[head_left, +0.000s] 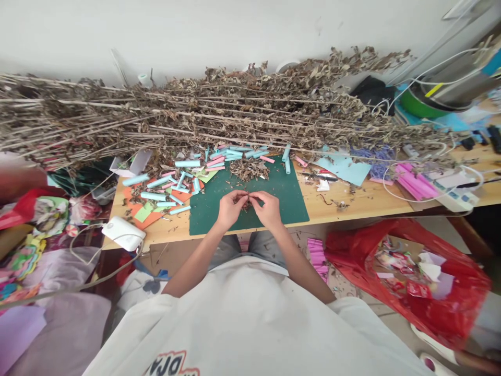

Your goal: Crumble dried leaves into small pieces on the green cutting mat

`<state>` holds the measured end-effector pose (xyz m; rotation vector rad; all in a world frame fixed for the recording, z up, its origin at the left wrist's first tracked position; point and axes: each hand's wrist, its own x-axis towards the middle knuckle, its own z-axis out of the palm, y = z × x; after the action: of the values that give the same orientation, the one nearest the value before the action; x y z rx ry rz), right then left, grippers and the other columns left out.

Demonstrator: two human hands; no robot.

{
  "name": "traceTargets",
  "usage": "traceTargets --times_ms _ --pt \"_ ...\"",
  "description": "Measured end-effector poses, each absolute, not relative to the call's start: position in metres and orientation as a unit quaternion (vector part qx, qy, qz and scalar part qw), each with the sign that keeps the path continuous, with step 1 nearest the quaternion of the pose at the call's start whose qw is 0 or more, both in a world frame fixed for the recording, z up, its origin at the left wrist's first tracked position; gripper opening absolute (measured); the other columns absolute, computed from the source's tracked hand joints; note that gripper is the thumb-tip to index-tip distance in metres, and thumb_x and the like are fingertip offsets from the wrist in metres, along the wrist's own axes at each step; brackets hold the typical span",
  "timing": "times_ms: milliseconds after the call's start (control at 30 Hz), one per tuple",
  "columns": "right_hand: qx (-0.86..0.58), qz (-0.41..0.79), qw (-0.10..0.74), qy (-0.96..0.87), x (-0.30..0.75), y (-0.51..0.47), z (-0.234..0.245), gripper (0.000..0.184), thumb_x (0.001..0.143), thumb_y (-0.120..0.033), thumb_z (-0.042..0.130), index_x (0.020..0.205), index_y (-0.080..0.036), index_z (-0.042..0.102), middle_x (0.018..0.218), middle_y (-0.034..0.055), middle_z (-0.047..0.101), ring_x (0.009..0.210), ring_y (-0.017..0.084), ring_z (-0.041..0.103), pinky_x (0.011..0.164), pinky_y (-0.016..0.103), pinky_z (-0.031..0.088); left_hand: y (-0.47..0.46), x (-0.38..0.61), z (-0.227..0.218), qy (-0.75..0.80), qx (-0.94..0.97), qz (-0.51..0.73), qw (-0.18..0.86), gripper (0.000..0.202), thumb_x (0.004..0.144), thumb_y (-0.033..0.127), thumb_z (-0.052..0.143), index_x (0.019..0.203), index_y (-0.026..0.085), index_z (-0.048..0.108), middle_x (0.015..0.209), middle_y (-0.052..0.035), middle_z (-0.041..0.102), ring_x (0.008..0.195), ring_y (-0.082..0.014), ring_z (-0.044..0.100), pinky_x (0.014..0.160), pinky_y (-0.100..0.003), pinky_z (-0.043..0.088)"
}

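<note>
My left hand and my right hand meet over the front part of a green cutting mat. Both are closed in a pinch, thumbs and forefingers almost touching. Brown crumbly bits of dried leaf show at and just below the fingertips; their exact shape is too small to tell. Beyond the hands, a small heap of crushed dried leaves lies on the mat. Rolled blue paper tubes and pink paper tubes are scattered to the left and behind it.
Long dried plant stalks stretch across the back of the wooden table. At the left edge sits a white power adapter with a cable. Blue paper and a power strip lie to the right. Below hangs a red rubbish bag.
</note>
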<state>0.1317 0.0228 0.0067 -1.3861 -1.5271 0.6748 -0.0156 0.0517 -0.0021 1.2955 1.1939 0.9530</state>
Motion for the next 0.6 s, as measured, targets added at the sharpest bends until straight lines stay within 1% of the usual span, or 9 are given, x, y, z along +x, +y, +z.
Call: traceTargets --times_ms 133,267,367,467,600 --pt "-0.581 0.223 0.431 -0.654 0.13 0.023 0.001 0.017 0.087 -0.019 0.051 0.09 -0.02 0.068 0.089 0.0072 0.07 0.084 0.021 0.065 0.08 0.032 0.051 0.049 -0.014 0.004 0.509 0.588 0.379 0.501 0.02 0.081 0.035 0.063 0.084 0.016 0.069 0.069 -0.0015 0.066 0.061 -0.0113 0.058 0.059 -0.022 0.046" --pt "-0.625 0.177 0.408 -0.642 0.133 0.025 -0.009 0.017 0.085 -0.015 0.051 0.09 -0.018 0.067 0.087 0.0076 0.07 0.083 0.022 0.064 0.078 0.033 0.051 0.047 -0.013 0.01 0.517 0.611 0.367 0.475 0.019 0.083 0.033 0.06 0.083 0.016 0.069 0.068 -0.0003 0.065 0.06 -0.0106 0.056 0.059 -0.021 0.044" --pt "-0.626 0.17 0.406 -0.644 0.14 0.027 -0.016 0.02 0.086 -0.015 0.051 0.092 -0.019 0.07 0.091 0.0073 0.071 0.086 0.022 0.066 0.081 0.034 0.052 0.048 -0.015 0.01 0.523 0.601 0.384 0.466 0.02 0.083 0.034 0.061 0.083 0.016 0.07 0.067 -0.0002 0.064 0.059 -0.011 0.055 0.057 -0.022 0.043" --pt "-0.62 0.17 0.403 -0.651 0.143 0.027 -0.015 0.024 0.087 -0.016 0.051 0.099 -0.02 0.072 0.096 0.0079 0.072 0.089 0.022 0.067 0.084 0.035 0.053 0.05 -0.017 0.008 0.534 0.59 0.386 0.466 0.019 0.082 0.032 0.063 0.088 0.016 0.072 0.071 -0.0022 0.068 0.062 -0.0129 0.059 0.06 -0.023 0.046" --pt "-0.598 0.198 0.442 -0.639 0.138 0.023 -0.004 0.021 0.089 -0.024 0.055 0.101 -0.02 0.072 0.097 0.0076 0.072 0.089 0.021 0.068 0.085 0.034 0.054 0.051 -0.016 0.005 0.533 0.594 0.387 0.462 0.02 0.082 0.026 0.062 0.094 0.017 0.075 0.089 -0.0067 0.074 0.075 -0.0164 0.066 0.069 -0.026 0.051"
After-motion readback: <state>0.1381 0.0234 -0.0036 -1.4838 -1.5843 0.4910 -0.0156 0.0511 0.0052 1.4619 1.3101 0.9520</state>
